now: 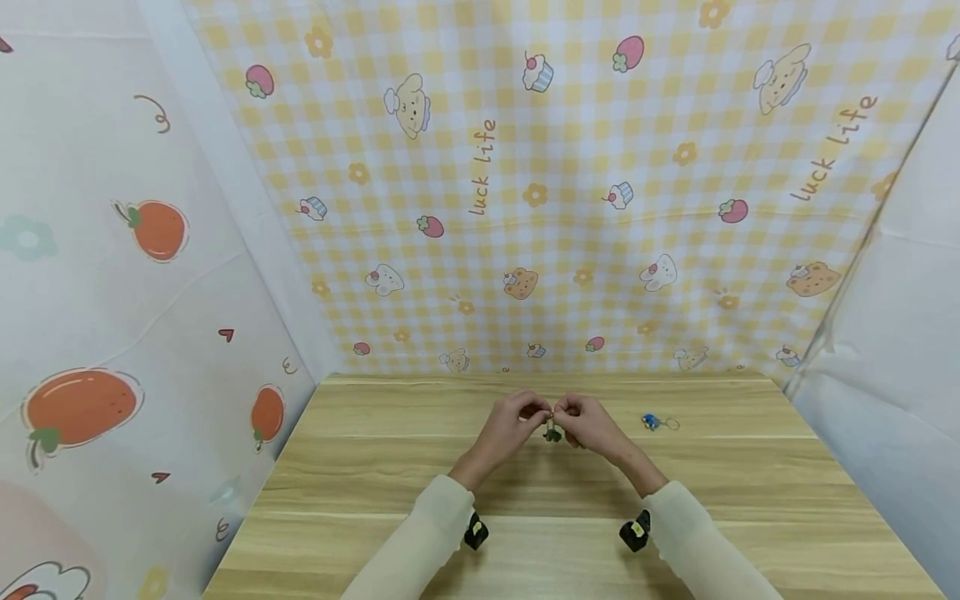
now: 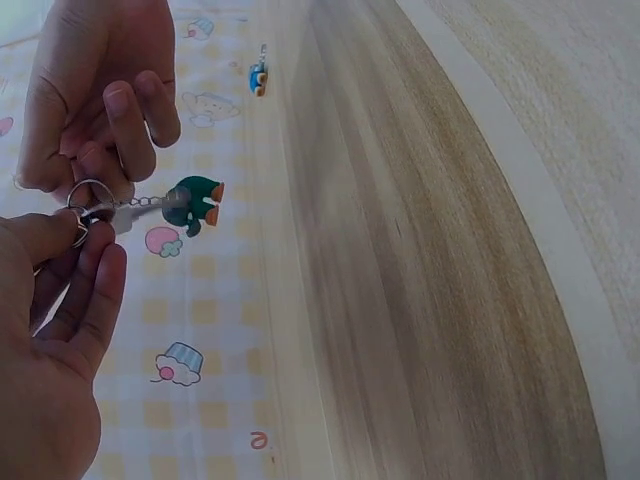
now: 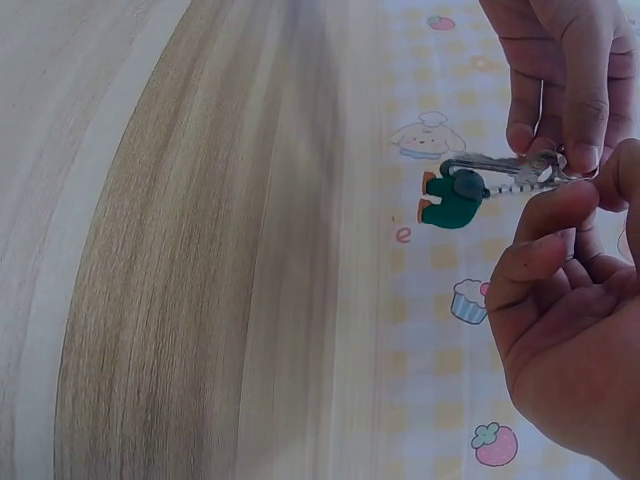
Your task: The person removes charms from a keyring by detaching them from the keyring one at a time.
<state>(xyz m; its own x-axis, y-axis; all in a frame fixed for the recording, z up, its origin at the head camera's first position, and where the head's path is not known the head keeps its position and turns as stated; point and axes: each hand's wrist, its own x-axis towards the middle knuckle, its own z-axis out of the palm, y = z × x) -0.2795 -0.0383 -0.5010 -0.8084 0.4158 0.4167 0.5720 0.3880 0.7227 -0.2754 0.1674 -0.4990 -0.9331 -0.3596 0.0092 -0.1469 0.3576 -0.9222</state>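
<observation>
Over the table, both hands meet at a metal key ring (image 2: 90,193). My left hand (image 1: 512,429) pinches it between thumb and fingers, close to the head of a silver key (image 3: 492,163). My right hand (image 1: 596,427) pinches the same ring from the other side, its fingertips nearly touching the left ones. From the ring a short chain (image 2: 145,202) carries a small green figure (image 3: 455,200) with orange feet, which hangs beside the key. Fingers hide part of the ring, so where the key joins it cannot be made out.
A blue figure keychain (image 1: 650,422) with its own ring (image 1: 672,424) lies on the wooden table (image 1: 375,467), to the right of the hands. Behind the table's far edge hangs a yellow checked cloth (image 1: 480,250). White cloth walls stand at both sides.
</observation>
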